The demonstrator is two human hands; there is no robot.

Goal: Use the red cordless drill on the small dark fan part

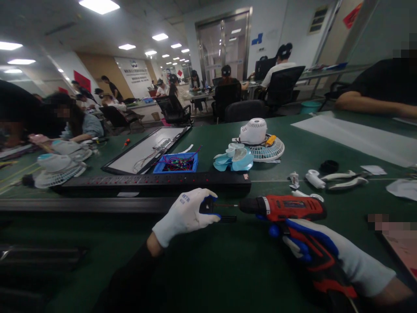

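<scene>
My right hand (312, 239), in a white glove with blue palm, is wrapped round the handle of a red and black cordless drill (289, 208). The drill lies level, its long thin bit (226, 205) pointing left. My left hand (185, 213), gloved alike, grips the right end of a long black bar (130, 205) lying across the table, thumb and fingers round its end. The bit's tip reaches that end; whether it sits on a screw is hidden. Just behind lies a black power strip (156, 182) with a row of sockets and red dots.
Behind the strip stand a blue tray (176, 163) of wires, a framed panel (148, 150), blue fan blades (233, 158) and a white fan (254, 132). Pliers (347, 180) and white plastic parts (314, 178) lie right. A phone-like pink object (397, 243) is at the right edge. Several people sit beyond.
</scene>
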